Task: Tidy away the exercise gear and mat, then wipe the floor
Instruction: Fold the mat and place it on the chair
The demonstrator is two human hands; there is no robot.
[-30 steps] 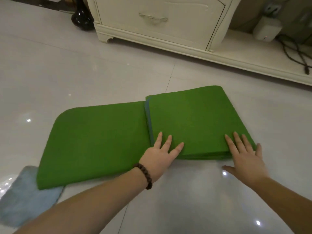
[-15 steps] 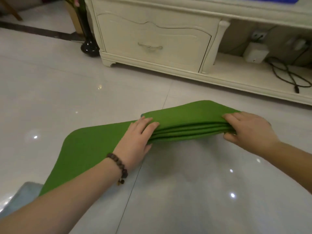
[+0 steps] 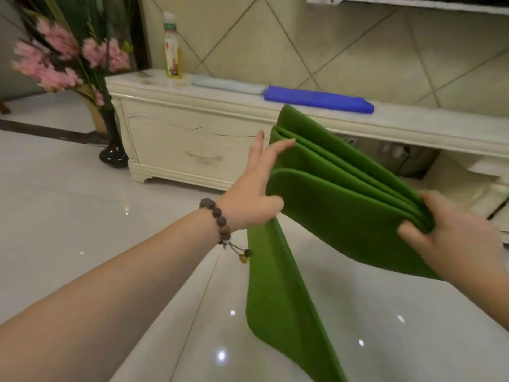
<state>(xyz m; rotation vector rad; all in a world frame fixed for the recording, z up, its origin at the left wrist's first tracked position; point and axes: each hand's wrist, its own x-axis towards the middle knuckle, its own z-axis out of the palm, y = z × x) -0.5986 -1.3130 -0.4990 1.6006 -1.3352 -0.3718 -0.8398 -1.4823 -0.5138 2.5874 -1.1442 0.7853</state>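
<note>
With the right hand (image 3: 451, 238) pinching the folded mat (image 3: 344, 197) and left fingers (image 3: 271, 154) spread against it, the hanging panel needed tucking.

You are looking at a plain grass-green foam mat (image 3: 344, 205) over a glossy pale grey tiled floor (image 3: 82, 216). The carved cabinet (image 3: 192, 139) is cream, with a folded royal-blue cloth (image 3: 316, 102) on top. Pink flowers (image 3: 55, 59) rise from a black vase (image 3: 113, 154), and your wrist carries a dark brown beaded bracelet (image 3: 219, 220).
</note>
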